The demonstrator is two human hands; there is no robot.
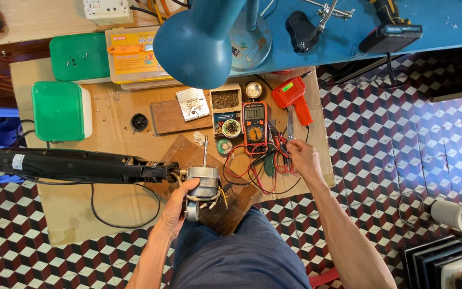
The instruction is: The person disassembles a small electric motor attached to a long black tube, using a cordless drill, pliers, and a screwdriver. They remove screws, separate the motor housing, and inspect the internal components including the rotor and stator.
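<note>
Fingers of the left hand (180, 206) wrap around a grey electric motor (203, 184), gripping its metal body from below and the side; its thin shaft points away from the person. Just beyond those fingers the motor joins a long black fan stand (76, 165) that lies across the cardboard sheet (70, 206) on the floor, and a dark wooden board (231, 206) sits under the motor.

Fingers of the right hand (300, 158) are pinched narrowly at the tangle of red and black test leads (263, 166); whether they actually hold a probe I cannot tell. Right beside these fingertips, toward the left hand, stands an orange multimeter (254, 126). Past the fingertips lies an orange soldering gun (293, 99).

Farther out from both hands are a small tray of screws (225, 100), a green-lidded box (60, 111), a second green lid (79, 56), and a yellow parts case (133, 56). A blue desk lamp (199, 40) hangs over them from the blue bench (445, 24).
</note>
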